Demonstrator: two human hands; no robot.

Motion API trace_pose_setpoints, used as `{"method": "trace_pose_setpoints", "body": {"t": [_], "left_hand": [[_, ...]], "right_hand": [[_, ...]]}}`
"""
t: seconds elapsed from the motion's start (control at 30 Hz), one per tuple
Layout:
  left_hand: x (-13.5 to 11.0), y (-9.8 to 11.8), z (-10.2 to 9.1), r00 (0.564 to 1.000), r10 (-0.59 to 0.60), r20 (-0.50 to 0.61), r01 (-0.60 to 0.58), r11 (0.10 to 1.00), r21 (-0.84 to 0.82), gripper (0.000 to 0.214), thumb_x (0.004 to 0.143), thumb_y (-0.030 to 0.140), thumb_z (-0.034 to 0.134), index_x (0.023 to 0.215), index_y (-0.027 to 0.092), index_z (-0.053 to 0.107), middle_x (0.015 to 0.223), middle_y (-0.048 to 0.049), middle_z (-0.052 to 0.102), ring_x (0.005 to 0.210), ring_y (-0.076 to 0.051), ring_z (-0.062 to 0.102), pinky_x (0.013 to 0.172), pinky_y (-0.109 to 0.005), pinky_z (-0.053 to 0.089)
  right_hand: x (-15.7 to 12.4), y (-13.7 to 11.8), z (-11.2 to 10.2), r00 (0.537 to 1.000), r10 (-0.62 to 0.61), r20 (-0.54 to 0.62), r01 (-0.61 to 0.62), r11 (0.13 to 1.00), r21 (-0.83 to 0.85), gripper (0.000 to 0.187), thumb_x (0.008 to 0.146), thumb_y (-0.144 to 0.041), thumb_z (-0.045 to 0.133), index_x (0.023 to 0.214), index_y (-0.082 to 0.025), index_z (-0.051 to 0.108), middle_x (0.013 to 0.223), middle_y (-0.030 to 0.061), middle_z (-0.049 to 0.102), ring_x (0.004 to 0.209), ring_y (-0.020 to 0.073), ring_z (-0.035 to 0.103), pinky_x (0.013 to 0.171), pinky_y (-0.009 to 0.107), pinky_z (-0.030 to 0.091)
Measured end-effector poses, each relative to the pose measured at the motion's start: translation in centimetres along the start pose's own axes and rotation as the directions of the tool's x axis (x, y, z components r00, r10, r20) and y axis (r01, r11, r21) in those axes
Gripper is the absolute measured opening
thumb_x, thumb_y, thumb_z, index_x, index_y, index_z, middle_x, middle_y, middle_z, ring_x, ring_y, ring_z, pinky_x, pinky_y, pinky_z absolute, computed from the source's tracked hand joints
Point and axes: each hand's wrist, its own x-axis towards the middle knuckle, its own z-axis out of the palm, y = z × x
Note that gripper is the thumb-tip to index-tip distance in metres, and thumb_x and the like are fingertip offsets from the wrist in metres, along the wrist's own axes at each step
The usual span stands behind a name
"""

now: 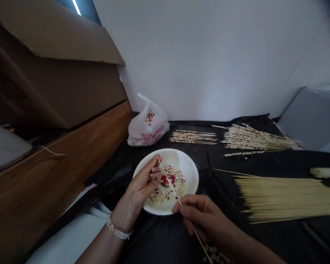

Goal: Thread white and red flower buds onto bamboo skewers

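Observation:
A white bowl (188, 168) of pale and red kernels sits on the black plastic sheet (264, 234). My left hand (144, 181) hovers over the bowl's left side, fingers pinched at the tip of a thin bamboo skewer (169, 180). My right hand (200, 216) grips the same skewer lower down, just below the bowl's near rim. The skewer slants from upper left to lower right, and its lower end carries several threaded kernels near the frame's bottom edge.
A loose heap of bare skewers (286, 196) lies right of the bowl. Two piles of loaded skewers (192, 136) (253, 141) lie behind it. A white plastic bag (148, 126) sits at the back. A wooden ledge (57, 165) and a cardboard box (71, 73) rise at left.

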Motion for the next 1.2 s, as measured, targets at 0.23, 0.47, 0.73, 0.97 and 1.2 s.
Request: {"method": "trace_pose_setpoints", "body": {"t": [0.23, 0.47, 0.73, 0.97, 1.2], "left_hand": [[0.16, -0.02, -0.11, 1.000, -0.022, 0.010, 0.022, 1.000, -0.012, 0.013, 0.099, 0.010, 0.052, 0.101, 0.006, 0.064, 0.067, 0.0006, 0.058, 0.044, -0.002, 0.049, 0.037, -0.010, 0.038], [0.43, 0.11, -0.28, 1.000, -0.021, 0.001, 0.021, 1.000, -0.001, 0.012, 0.097, 0.009, 0.054, 0.101, 0.005, 0.064, 0.068, 0.0000, 0.059, 0.046, -0.003, 0.050, 0.038, -0.010, 0.039], [0.43, -0.07, -0.25, 0.999, 0.037, -0.025, -0.036, 0.999, 0.029, 0.010, 0.095, 0.005, 0.056, 0.097, 0.006, 0.066, 0.067, -0.0002, 0.058, 0.045, -0.003, 0.049, 0.037, -0.011, 0.038], [0.27, -0.14, 0.02, 0.997, 0.052, -0.050, -0.050, 0.998, 0.049, 0.011, 0.094, 0.003, 0.056, 0.095, 0.006, 0.067, 0.064, 0.0011, 0.056, 0.045, -0.003, 0.048, 0.037, -0.010, 0.037], [0.18, -0.12, 0.15, 0.997, 0.056, -0.049, -0.053, 0.997, 0.052, 0.010, 0.095, 0.006, 0.057, 0.093, 0.005, 0.067, 0.066, 0.0004, 0.058, 0.045, -0.002, 0.048, 0.037, -0.010, 0.037]], "right_hand": [[-0.01, 0.15, -0.05, 1.000, -0.023, 0.010, 0.023, 1.000, -0.004, 0.041, 0.084, -0.055, 0.074, 0.088, -0.015, 0.074, 0.050, -0.0055, 0.058, 0.033, 0.0014, 0.030, 0.035, 0.018, 0.015], [0.06, -0.04, 0.04, 1.000, -0.011, 0.015, 0.010, 1.000, 0.005, 0.039, 0.085, -0.054, 0.074, 0.087, -0.015, 0.075, 0.050, -0.0053, 0.057, 0.033, 0.0011, 0.029, 0.034, 0.017, 0.015], [-0.04, 0.36, -0.18, 0.998, -0.030, 0.047, 0.028, 0.999, 0.041, 0.034, 0.091, -0.048, 0.070, 0.091, -0.015, 0.076, 0.051, -0.0054, 0.057, 0.033, 0.0007, 0.028, 0.034, 0.016, 0.015], [-0.07, 0.15, -0.04, 0.998, -0.012, 0.055, 0.009, 0.998, 0.056, 0.033, 0.090, -0.047, 0.071, 0.091, -0.014, 0.076, 0.051, -0.0055, 0.058, 0.033, 0.0007, 0.028, 0.033, 0.016, 0.014], [-0.01, 0.48, -0.22, 0.998, -0.024, 0.054, 0.020, 0.997, 0.069, 0.032, 0.091, -0.046, 0.071, 0.092, -0.014, 0.076, 0.050, -0.0056, 0.057, 0.032, 0.0009, 0.027, 0.033, 0.016, 0.014]]}}
